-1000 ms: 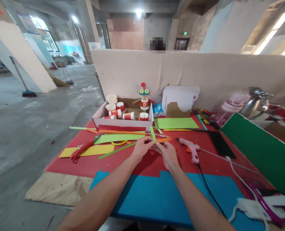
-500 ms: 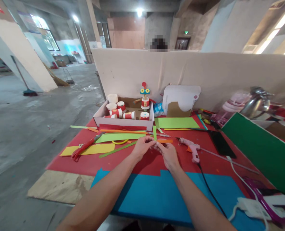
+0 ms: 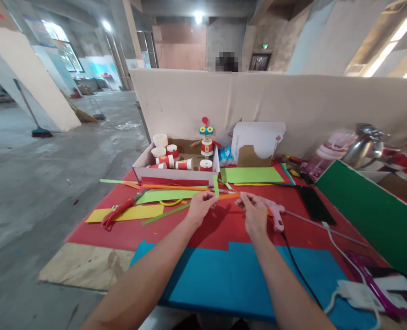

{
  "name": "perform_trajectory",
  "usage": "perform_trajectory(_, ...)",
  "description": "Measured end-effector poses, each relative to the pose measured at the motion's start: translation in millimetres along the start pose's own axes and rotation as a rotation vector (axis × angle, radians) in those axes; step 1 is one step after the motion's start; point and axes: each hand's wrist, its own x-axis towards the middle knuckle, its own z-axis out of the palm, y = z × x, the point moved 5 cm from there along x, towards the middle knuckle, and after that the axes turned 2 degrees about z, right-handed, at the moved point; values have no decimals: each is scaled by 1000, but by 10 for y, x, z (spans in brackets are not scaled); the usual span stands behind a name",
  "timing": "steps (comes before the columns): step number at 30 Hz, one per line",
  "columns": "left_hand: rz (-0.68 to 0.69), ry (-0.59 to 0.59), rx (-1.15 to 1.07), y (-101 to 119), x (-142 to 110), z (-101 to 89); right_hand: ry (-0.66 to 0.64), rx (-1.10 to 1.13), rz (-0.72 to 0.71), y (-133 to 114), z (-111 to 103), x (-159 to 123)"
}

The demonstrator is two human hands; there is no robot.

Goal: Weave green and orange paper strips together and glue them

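Observation:
Above the red sheet, my left hand [image 3: 200, 210] pinches the spot where a short green paper strip [image 3: 216, 185] and an orange paper strip [image 3: 229, 196] meet at roughly a right angle. The green strip points away from me; the orange one runs to the right. At its far end, my right hand [image 3: 256, 214] has thumb and finger closed on the orange strip. Just beyond that hand lies a pink glue gun [image 3: 276, 215], partly hidden by it. Whether the two strips are glued or folded together is hidden by the left fingertips.
Red-handled scissors [image 3: 116, 213] lie at left across a yellow sheet [image 3: 145, 212]. Behind stands a box [image 3: 176, 174] holding paper cups and a cup robot figure [image 3: 206, 145]. A phone [image 3: 315, 205], a green board [image 3: 368, 215] and cables occupy the right. Blue paper [image 3: 217, 279] covers the front.
My right hand has moved right along the orange strip, away from my left hand, so more orange shows between them. My left hand has shifted slightly left and the green strip now tilts.

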Motion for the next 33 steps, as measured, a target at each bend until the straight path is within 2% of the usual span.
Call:
perform_trajectory(3,-35,0,-68,-30,-2,-3,74,70,-2,23,-61,31)
perform_trajectory(8,-119,-75,-193,-100,-37,77,-203,104,302,268,197,-123)
perform_trajectory(11,-147,-115,-211,-132,-55,115,-319,167,371,350,315,-219)
perform_trajectory(16,-148,-144,-212,-143,-51,124,-342,244,399,410,314,-223)
perform_trajectory(23,-115,-110,-166,-102,-55,124,-350,252,411,408,303,-236)
perform_trajectory(33,-102,-83,-102,-94,-57,116,-360,147,403,331,310,-250)
